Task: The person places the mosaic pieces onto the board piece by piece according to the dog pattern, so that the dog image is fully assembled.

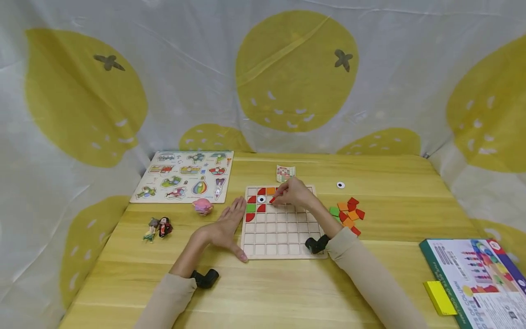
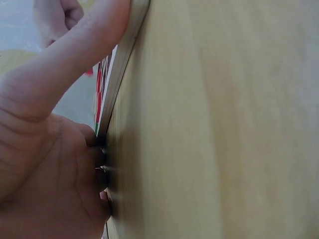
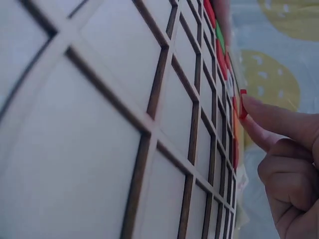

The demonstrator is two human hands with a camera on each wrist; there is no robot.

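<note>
Near eleven o'clock on the board (image 1: pixel 271 238), our right hand (image 1: pixel 292 194) pinches a red tile (image 3: pixel 242 107), presumably for fine control; at nine, our left hand (image 1: pixel 223 229), straight-fingered, touches the board, apparently steadying it.

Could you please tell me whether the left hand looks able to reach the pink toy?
Probably yes: the left hand holds nothing, rests at the edge of the wooden grid board, and nothing visible stands between that hand and the nearby pink toy.
</note>
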